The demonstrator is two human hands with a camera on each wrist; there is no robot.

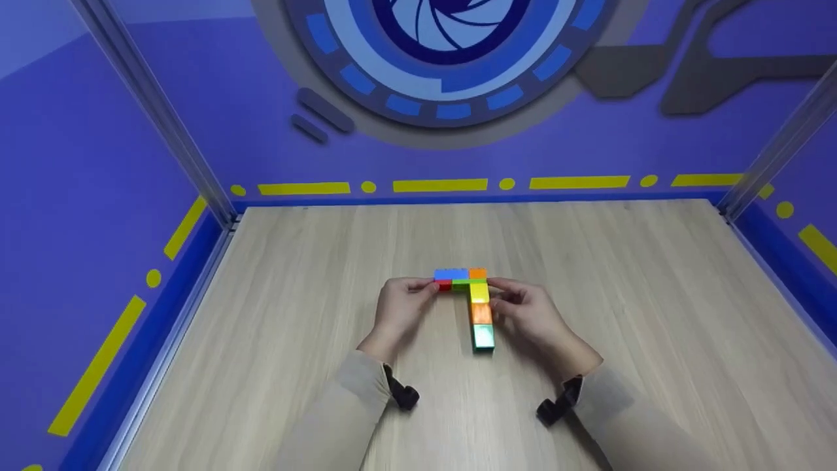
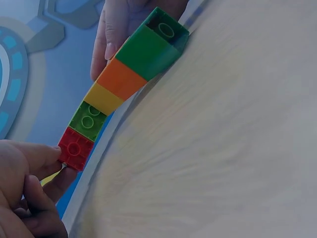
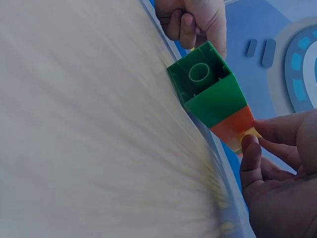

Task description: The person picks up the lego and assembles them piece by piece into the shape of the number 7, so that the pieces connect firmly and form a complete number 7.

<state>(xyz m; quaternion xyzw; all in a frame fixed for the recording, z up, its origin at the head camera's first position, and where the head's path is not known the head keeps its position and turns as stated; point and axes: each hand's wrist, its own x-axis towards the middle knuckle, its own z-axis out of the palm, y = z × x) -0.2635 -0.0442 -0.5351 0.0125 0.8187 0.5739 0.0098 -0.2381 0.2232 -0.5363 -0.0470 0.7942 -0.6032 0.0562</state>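
Several toy building bricks are joined into one bent piece. Its far row has a blue brick (image 1: 451,274) and an orange brick (image 1: 478,273), with a red brick (image 2: 76,149) and a light green brick (image 2: 87,121) along them. From there a yellow brick (image 1: 479,292), a second orange brick (image 1: 481,313) and a dark green brick (image 1: 484,336) run toward me. My left hand (image 1: 400,309) pinches the red end between thumb and fingers. At the other side, my right hand (image 1: 531,310) grips the piece by the yellow and orange bricks. The dark green brick's hollow underside faces both wrist cameras.
The pale wooden table (image 1: 294,294) spreads around both hands. Behind it rises a purple back wall (image 1: 216,131) with yellow markings, and metal posts (image 1: 157,104) stand at the corners. Black straps (image 1: 400,392) sit at the sleeve cuffs.
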